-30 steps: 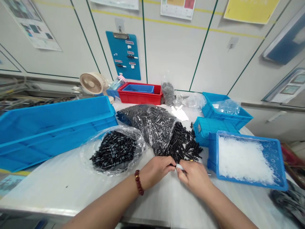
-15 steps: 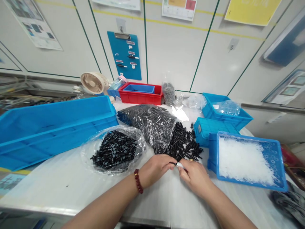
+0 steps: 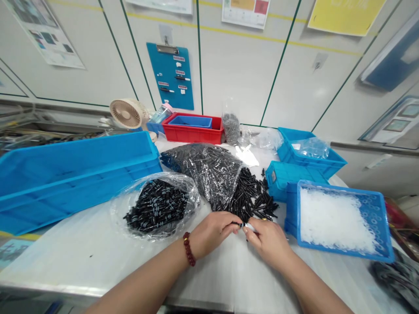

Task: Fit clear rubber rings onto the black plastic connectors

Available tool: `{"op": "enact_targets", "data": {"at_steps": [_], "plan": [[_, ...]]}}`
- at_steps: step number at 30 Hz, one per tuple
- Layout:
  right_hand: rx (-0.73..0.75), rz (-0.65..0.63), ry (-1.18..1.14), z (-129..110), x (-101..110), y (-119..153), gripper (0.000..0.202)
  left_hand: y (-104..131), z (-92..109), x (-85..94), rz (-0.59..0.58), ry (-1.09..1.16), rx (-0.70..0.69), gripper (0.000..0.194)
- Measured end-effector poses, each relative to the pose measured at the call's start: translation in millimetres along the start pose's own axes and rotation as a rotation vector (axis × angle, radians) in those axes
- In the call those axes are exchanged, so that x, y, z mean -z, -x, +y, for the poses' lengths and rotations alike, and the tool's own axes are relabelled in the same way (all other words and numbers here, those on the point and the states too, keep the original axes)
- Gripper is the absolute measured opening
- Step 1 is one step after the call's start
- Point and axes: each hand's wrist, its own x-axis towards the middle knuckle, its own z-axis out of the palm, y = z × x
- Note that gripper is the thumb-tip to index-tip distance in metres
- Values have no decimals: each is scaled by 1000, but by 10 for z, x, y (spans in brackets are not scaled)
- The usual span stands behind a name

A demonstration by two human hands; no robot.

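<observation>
left hand (image 3: 215,231) pinches a thin black piece (image 3: 236,223) between thumb and fingers; right hand (image 3: 270,240) grips a white piece (image 3: 250,227) against its end. the black piece's long axis runs sideways, that end pointing right, in the gap between the hands, just nearer than the black parts pile (image 3: 252,196). both forearms angle inward over the table (image 3: 229,279).

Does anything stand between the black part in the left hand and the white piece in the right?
Nothing visible does. The black part, held by the left hand, points straight at the white piece in the right hand. The loose black parts lie beyond them.
</observation>
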Motion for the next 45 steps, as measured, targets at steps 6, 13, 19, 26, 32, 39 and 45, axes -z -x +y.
{"op": "enact_targets", "data": {"at_steps": [6, 13, 19, 26, 32, 39, 45], "plan": [[-29, 9, 13, -1, -13, -5, 23, 8, 25, 13, 19, 1, 18, 14], [-96, 46, -165, 73, 6, -36, 27, -5, 82, 108, 15, -96, 203, 24], [-82, 82, -246, 78, 6, -34, 22, 33, 1, -30, -228, -639, 76, 17], [-9, 93, -217, 74, -7, -23, 27, -11, -5, 5, -131, -481, 34, 17], [-41, 61, -200, 59, 21, -16, 24, -20, 28, 48, 8, -142, 194, 20], [-61, 15, -203, 40, 30, -16, 22, -23, 25, 75, 93, 43, 176, 22], [-57, 5, -170, 31, 46, -13, 23, -23, 56, 98, 87, 37, 277, 9]]}}
